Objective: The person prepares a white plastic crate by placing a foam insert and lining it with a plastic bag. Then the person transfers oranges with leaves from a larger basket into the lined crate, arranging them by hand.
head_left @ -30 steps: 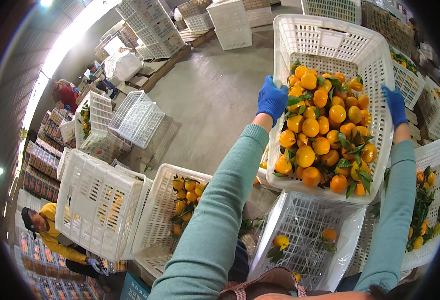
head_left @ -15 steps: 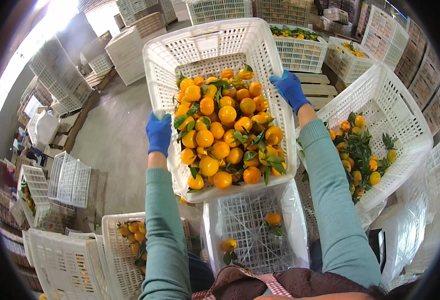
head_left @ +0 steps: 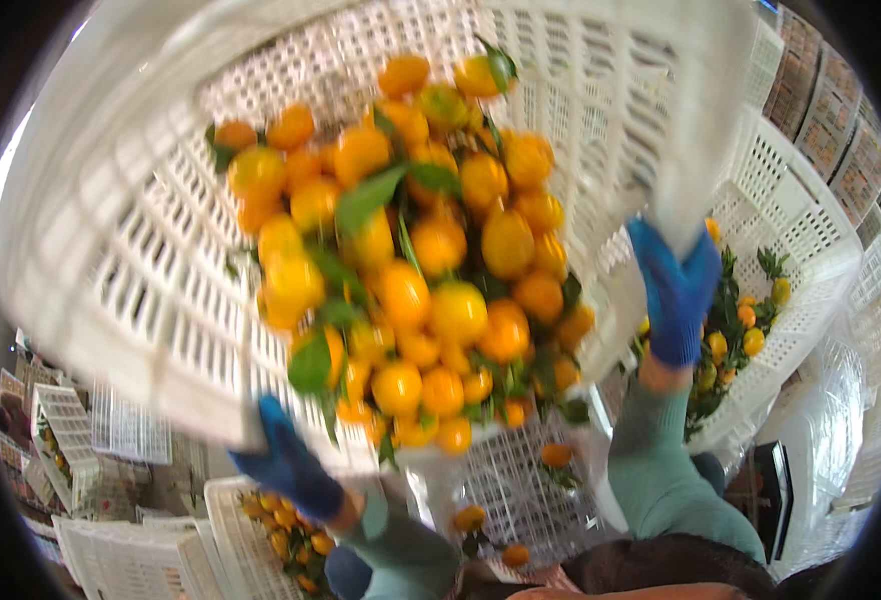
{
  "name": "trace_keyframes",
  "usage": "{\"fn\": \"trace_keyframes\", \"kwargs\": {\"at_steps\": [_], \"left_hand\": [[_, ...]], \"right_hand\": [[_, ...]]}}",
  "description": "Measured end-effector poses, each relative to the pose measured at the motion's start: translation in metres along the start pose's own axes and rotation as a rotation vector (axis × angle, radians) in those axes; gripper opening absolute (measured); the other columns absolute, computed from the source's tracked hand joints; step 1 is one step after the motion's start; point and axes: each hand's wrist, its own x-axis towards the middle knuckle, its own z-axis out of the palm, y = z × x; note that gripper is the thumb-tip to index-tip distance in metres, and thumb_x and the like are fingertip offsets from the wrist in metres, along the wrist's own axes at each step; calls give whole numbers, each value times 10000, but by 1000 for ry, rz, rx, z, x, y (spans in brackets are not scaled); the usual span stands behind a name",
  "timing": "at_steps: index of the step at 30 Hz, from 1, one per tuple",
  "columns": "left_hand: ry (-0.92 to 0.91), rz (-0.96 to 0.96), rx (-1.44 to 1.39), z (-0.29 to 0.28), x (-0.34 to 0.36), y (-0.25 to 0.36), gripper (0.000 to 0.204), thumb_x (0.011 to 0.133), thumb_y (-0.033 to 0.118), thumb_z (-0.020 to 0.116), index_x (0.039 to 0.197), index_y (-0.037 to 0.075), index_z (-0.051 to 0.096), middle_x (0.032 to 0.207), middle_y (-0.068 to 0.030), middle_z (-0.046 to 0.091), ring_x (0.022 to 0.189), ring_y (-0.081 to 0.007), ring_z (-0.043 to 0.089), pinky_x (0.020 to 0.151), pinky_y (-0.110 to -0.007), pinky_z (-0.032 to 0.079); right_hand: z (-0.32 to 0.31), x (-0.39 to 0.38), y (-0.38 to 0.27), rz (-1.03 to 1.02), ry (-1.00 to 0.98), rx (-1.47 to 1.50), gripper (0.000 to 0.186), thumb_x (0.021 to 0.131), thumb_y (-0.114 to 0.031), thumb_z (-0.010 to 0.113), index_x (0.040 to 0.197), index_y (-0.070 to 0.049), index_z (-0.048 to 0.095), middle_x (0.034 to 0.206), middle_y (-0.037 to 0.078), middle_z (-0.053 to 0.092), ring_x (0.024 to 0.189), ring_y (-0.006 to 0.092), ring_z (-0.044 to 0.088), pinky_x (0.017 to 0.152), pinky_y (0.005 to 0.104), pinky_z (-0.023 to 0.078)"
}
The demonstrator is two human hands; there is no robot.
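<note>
Blue-gloved left hand and right hand each grip 1 side rim of the slotted white crate of leafy mandarins, now tipped nearer above the plastic-lined crate; earlier it sat flatter, farther

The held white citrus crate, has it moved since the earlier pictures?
Yes: the white citrus crate has come nearer, hiding more of the plastic-lined crate than before.

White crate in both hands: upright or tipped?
Tipped, near end down: the white crate has its far side raised, its citrus fruits bunched toward the low end, above the plastic-lined crate.
</note>
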Motion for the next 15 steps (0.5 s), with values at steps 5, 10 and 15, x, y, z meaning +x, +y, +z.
{"fn": "trace_keyframes", "kwargs": {"at_steps": [5,10,15], "left_hand": [[48,-220,-54,-18,-13,16,195,823,82,681,901,-77,601,749,-77,611,687,-131,548,643,-255,464],[-16,-405,-179,-24,-19,18,273,821,99,683,978,-87,560,847,-79,601,728,-120,547,632,-253,458],[-66,-441,-165,-18,-11,18,293,803,88,690,1027,-52,565,861,-39,587,657,-105,513,586,-247,430]], "right_hand": [[-22,-17,3,28,20,35,311,743,-35,704,1025,53,607,826,55,642,663,99,563,596,239,457],[-19,-20,-6,162,78,58,292,740,-24,701,1009,45,611,801,27,618,639,86,533,565,225,434],[-3,-3,-12,-170,-66,-51,333,761,-114,700,1034,49,601,890,80,657,759,163,590,709,307,480]]}}
